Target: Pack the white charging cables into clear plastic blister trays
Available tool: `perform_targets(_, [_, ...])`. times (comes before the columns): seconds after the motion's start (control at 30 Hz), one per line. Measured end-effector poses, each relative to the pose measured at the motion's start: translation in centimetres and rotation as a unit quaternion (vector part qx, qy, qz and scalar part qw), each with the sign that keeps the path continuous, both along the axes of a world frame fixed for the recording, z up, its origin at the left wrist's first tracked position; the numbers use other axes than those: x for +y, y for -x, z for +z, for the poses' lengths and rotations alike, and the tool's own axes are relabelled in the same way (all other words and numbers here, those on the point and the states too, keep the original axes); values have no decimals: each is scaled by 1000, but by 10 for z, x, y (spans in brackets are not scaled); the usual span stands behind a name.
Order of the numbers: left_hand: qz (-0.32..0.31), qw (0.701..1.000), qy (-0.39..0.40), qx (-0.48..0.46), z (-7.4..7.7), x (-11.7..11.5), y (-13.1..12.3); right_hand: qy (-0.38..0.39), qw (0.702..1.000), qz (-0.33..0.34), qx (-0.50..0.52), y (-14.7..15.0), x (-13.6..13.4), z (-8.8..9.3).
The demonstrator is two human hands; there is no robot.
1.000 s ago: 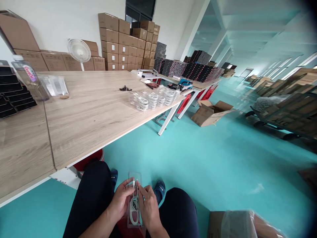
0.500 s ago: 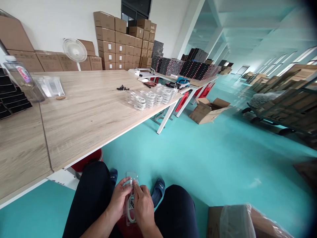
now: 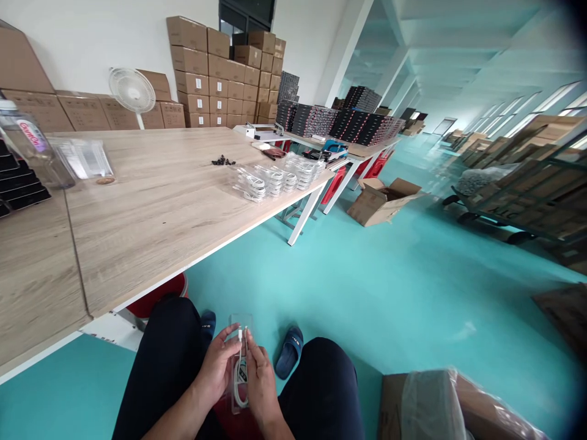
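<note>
Between my knees I hold a clear plastic bag (image 3: 241, 322) with a coiled white cable (image 3: 239, 380) inside it. My left hand (image 3: 216, 368) grips the bag's left side, thumb and fingers pinched near the cable's plug ends. My right hand (image 3: 260, 380) is closed on the bag's right side, fingers pressing on the cable. I sit on a low seat, legs in dark trousers, blue slippers (image 3: 288, 351) on the teal floor.
A long wooden table (image 3: 151, 208) stands to my left, carrying a row of bagged white cables (image 3: 275, 177), small black parts (image 3: 222, 161), a water bottle (image 3: 32, 146) and black trays (image 3: 22, 183). A cardboard box with a plastic liner (image 3: 440, 403) stands at my right. Stacked cartons (image 3: 220, 73) line the wall.
The view has shifted slightly to the right and down. My hands have stayed on the bag, the right fingers sliding a little along the cable inside it.
</note>
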State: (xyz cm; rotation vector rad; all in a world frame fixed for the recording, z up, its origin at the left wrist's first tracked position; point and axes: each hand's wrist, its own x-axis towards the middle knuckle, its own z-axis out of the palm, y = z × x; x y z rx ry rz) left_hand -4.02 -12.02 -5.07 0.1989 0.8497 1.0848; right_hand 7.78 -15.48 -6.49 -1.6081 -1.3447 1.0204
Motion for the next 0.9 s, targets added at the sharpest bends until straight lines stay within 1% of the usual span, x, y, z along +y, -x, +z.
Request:
perform_targets(0.07, [-5,1000,-3,-5,2,1,1,-5,1000,0,25,2,1,-3])
perform_targets(0.13, [-10,1000,-8,-8,5,1,2,-14,1000,2,27,3,2,-3])
perform_targets(0.2, [-12,1000,-17,-10,10,3,3,-25,999,5,23,4,4,1])
perform_targets(0.27, [-13,1000,-26,-10,17,5,5,-37,999,13,25,3,6,9])
perform_targets(0.37, [-13,999,-44,-3,35,10,9,-50,997,11,56,-4,9,29])
perform_targets(0.47, [-16,997,-70,3,60,18,13,-30,989,-24,145,-13,8,47])
perform_targets(0.5, [-17,997,-77,3,69,21,15,-11,981,-37,188,-16,6,51])
perform_targets(0.57, [-14,996,-90,1,85,26,16,36,957,-47,284,-18,0,55])
perform_targets(0.6, [-11,995,-96,1,91,27,16,53,941,-42,331,-17,-3,54])
perform_targets(0.67, [-2,994,-105,3,101,29,16,64,914,-19,399,-13,-10,50])
perform_targets(0.77, [10,995,-101,10,108,29,13,62,893,1,446,-4,-15,42])
perform_targets(0.83, [14,995,-98,12,110,28,11,76,882,-9,466,0,-15,41])
perform_targets(0.9, [19,995,-96,15,112,26,10,87,873,-26,480,1,-13,45])
